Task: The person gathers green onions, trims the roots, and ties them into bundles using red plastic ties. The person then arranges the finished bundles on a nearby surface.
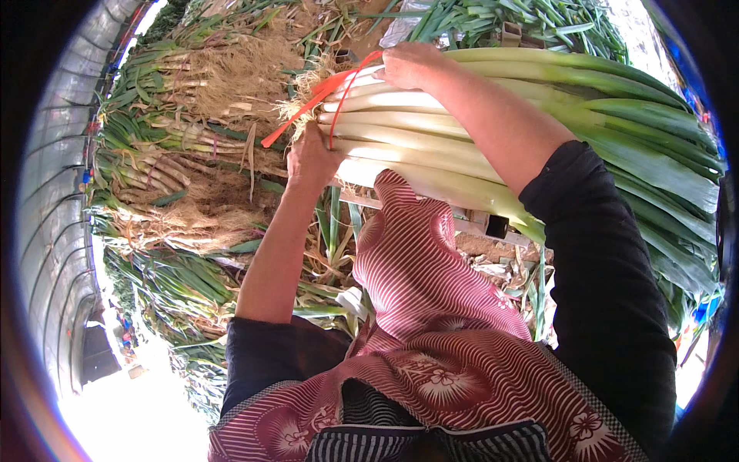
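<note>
A large bundle of leeks or long green onions point(404, 133) lies across the view, with white stalks and roots at the left and green leaves fanning out to the right. A red plastic tie point(344, 95) passes over the white stalks near the roots. My right hand point(407, 66) pinches the tie at the bundle's far edge. At the near side of the root end is my left hand point(313, 159), its fingers partly hidden beneath the stalks and roots; whether it grips them or the tie does not show.
Heaps of rooted green stalks point(173, 167) cover the left side. More green leaves point(519, 20) lie beyond the bundle. Under it shows part of a metal frame point(469, 222). A patterned apron point(404, 260) reaches the bundle's near edge. Ribbed sheeting point(55, 190) stands at far left.
</note>
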A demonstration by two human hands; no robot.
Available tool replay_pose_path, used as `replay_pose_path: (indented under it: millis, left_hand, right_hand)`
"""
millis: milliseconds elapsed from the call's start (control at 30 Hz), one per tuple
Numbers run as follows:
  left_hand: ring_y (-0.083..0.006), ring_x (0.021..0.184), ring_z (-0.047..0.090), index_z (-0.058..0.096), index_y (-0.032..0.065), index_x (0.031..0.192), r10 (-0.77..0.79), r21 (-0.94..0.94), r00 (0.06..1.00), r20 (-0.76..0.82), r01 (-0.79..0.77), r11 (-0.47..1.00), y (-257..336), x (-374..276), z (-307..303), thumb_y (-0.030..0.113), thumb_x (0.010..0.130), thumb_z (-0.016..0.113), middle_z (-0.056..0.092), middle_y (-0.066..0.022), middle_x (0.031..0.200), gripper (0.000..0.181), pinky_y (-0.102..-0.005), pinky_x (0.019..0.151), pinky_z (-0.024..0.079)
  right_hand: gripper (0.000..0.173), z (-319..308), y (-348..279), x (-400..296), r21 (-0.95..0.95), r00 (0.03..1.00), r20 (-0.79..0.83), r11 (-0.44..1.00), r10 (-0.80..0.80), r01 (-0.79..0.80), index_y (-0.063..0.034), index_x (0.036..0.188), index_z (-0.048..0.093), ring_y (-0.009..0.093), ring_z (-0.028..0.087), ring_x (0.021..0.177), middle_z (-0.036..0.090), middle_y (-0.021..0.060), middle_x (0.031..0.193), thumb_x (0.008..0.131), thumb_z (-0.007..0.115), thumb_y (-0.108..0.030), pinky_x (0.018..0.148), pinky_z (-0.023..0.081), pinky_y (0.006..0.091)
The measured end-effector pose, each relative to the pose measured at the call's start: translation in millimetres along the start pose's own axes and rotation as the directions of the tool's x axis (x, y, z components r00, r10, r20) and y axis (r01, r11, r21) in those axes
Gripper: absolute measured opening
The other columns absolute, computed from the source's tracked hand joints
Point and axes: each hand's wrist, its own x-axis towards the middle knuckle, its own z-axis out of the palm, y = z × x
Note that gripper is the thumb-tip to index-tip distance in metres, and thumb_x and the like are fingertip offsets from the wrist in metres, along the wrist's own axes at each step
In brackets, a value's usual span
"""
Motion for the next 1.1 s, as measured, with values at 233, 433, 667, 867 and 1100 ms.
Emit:
replay_pose_path:
  millis: [233, 433, 667, 867, 1100]
  left_hand:
    - [-0.0368, 0.085, 0.064, 0.054, 0.0034, 0.093, -0.017, -0.099, 0.999, -0.030, 0.014, 0.995, -16.1, 8.4, 3.2, 0.018, 0.069, 0.070, 0.066, -0.0159, 0.086, 0.032, -0.0437, 0.079, 0.050]
    - [-0.0236, 0.073, 0.062, 0.059, -0.0015, 0.092, -0.013, -0.351, 0.988, 0.156, 0.068, 0.934, -38.2, 23.2, -14.8, 0.014, 0.071, 0.071, 0.064, -0.0123, 0.081, 0.028, -0.0361, 0.073, 0.049]
    - [-0.0191, 0.063, 0.061, 0.059, 0.0014, 0.101, 0.360, -0.135, 0.919, -0.163, -0.382, 0.914, 16.4, 82.5, -15.1, 0.009, 0.077, 0.072, 0.064, -0.0101, 0.078, 0.028, -0.0332, 0.060, 0.051]
    - [-0.0293, 0.076, 0.066, 0.062, 0.0052, 0.092, 0.302, -0.126, 0.951, -0.071, -0.309, 0.943, 36.5, 118.8, 6.0, 0.016, 0.068, 0.079, 0.067, -0.0151, 0.079, 0.032, -0.0396, 0.069, 0.052]
    - [-0.0199, 0.067, 0.065, 0.064, 0.0019, 0.081, 0.296, -0.093, 0.955, -0.025, -0.297, 0.950, 42.6, 124.2, 2.9, 0.013, 0.070, 0.079, 0.066, -0.0131, 0.073, 0.022, -0.0338, 0.062, 0.052]
  right_hand:
    - [0.042, -4.3, -1.8, -5.0, 0.046, 1.000, -0.024, 0.999, -0.005, 0.006, -0.0038, 0.099, 0.069, 0.034, 0.066, 0.093, 0.068, 0.0179, 0.103, 0.089, 0.052, -0.041, 0.079, 0.052, 0.0474]
    - [0.033, -3.3, -3.7, -0.4, 0.049, 1.000, -0.010, 0.999, 0.020, -0.020, -0.0052, 0.103, 0.070, 0.034, 0.065, 0.099, 0.068, 0.0169, 0.108, 0.086, 0.051, -0.027, 0.081, 0.051, 0.0492]
    - [0.033, 6.5, -0.9, 4.0, 0.106, 0.994, -0.111, 0.994, -0.011, 0.022, -0.0022, 0.100, 0.069, 0.033, 0.065, 0.098, 0.067, 0.0176, 0.105, 0.088, 0.053, -0.028, 0.081, 0.051, 0.0461]
    - [0.029, 2.6, -0.4, 1.2, 0.077, 0.999, -0.025, 0.997, 0.021, -0.018, -0.0070, 0.104, 0.070, 0.030, 0.065, 0.103, 0.068, 0.0124, 0.111, 0.083, 0.052, -0.015, 0.083, 0.050, 0.0499]
    - [0.028, 6.6, 0.1, 0.2, 0.040, 0.997, -0.054, 0.998, 0.057, -0.055, -0.0080, 0.101, 0.071, 0.029, 0.065, 0.101, 0.069, 0.0117, 0.107, 0.082, 0.052, -0.015, 0.083, 0.049, 0.0493]
